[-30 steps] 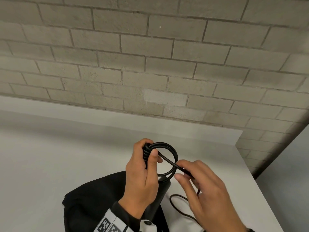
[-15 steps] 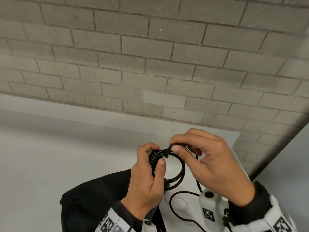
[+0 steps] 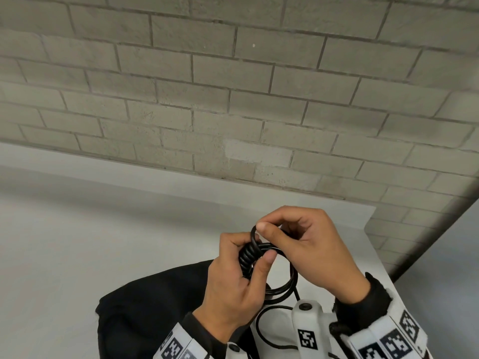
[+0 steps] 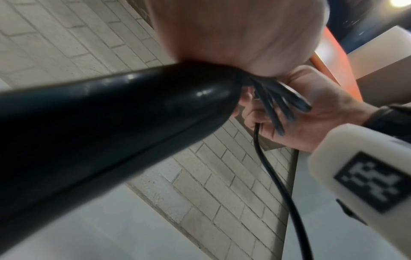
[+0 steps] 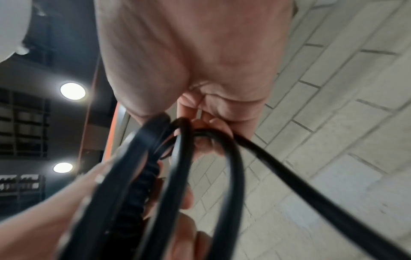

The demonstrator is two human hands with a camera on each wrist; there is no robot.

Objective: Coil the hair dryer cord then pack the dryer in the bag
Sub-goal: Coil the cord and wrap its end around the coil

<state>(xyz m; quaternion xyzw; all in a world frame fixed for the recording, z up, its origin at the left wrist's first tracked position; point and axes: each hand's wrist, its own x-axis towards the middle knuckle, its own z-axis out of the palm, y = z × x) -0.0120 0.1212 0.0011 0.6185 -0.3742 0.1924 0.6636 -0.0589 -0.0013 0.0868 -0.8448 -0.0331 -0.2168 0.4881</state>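
Note:
My left hand (image 3: 233, 283) grips the end of the black hair dryer (image 4: 106, 126) handle together with several loops of its black cord (image 3: 285, 286), thumb pressed on the stacked turns. My right hand (image 3: 308, 244) pinches a strand of the cord at the top of the coil, just above the left thumb. In the right wrist view the cord (image 5: 227, 167) loops hang from the right fingertips (image 5: 211, 126). A loose length of cord (image 3: 261, 330) trails down onto the table. The black bag (image 3: 145, 314) lies on the table beneath my left hand. Most of the dryer body is hidden by the hand.
The white table (image 3: 77, 242) stretches left and ahead, ending at a grey brick wall (image 3: 233, 99). Its right edge (image 3: 404, 294) drops off close to my right wrist.
My right hand rose from below the coil to its top, carrying a strand of cord over, and now pinches it close against the left hand's bundle. The left hand kept its grip.

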